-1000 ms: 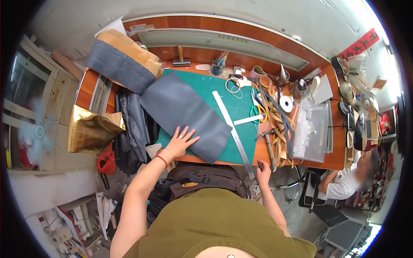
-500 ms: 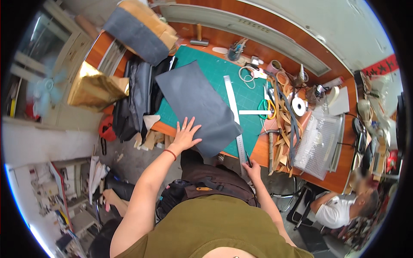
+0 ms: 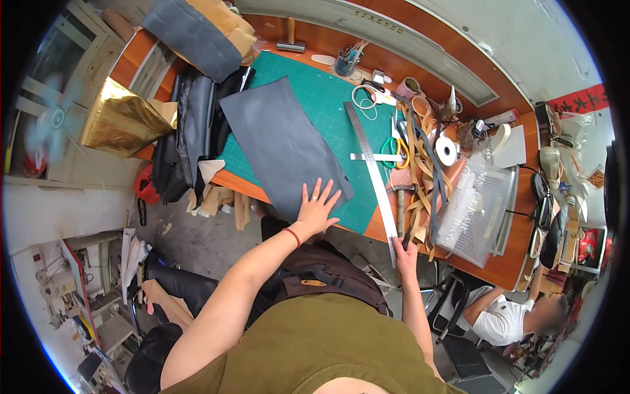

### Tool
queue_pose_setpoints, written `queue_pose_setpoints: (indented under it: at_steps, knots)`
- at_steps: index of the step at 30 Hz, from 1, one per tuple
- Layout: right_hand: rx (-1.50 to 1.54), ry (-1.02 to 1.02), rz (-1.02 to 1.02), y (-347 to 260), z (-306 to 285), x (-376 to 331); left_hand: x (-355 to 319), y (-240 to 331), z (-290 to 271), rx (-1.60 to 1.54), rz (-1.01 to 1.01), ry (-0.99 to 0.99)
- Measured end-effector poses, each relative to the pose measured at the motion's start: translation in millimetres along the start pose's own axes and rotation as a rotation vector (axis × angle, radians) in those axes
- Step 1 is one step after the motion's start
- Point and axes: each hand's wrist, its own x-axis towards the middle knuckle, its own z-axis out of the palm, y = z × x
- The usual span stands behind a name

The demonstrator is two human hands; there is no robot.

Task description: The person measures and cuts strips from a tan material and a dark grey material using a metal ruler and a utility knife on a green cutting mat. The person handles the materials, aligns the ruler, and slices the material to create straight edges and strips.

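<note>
My left hand (image 3: 317, 213) lies flat with its fingers spread on the near right part of a dark grey leather-like sheet (image 3: 279, 141). The sheet rests on a green cutting mat (image 3: 321, 95), its near edge by the table's front edge. My right hand (image 3: 406, 257) is closed around the near end of a long metal ruler (image 3: 375, 169). A slim dark tool (image 3: 407, 234) sticks up from the same hand; its kind is unclear. The ruler slants across the mat to the right of the sheet, apart from it, and crosses a short white strip (image 3: 362, 157).
Scissors (image 3: 392, 146) with green and yellow handles, a hammer (image 3: 401, 197) and tan strips (image 3: 420, 190) lie on the right. A clear grid-patterned sheet (image 3: 474, 213) is beyond them. Folded black material (image 3: 193, 131) stands left. A person in a white shirt (image 3: 500, 320) sits at the right.
My right hand has moved right with the ruler, whose near end has swung away from the sheet. My left hand has shifted right along the sheet's near edge. The view has shifted too.
</note>
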Motion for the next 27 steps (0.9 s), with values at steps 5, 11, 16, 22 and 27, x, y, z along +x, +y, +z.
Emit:
queue_pose_setpoints:
  at_steps: [5, 11, 16, 22, 27]
  knots:
    - [-0.079, 0.068, 0.010, 16, 3, -12, 2, -3, -13, 0.018, 0.019, -0.150]
    - [-0.090, 0.043, 0.035, 19, 19, -17, -15, -2, -2, -0.021, 0.096, 0.023]
    - [-0.069, 0.035, 0.037, 27, 13, -13, -17, 4, 10, 0.004, 0.084, -0.063]
    - [-0.045, 0.030, 0.057, 21, 17, -13, -6, 7, 4, -0.024, 0.101, -0.124]
    - [-0.006, 0.027, 0.020, 25, 19, -15, -8, 18, -5, -0.004, 0.178, -0.147]
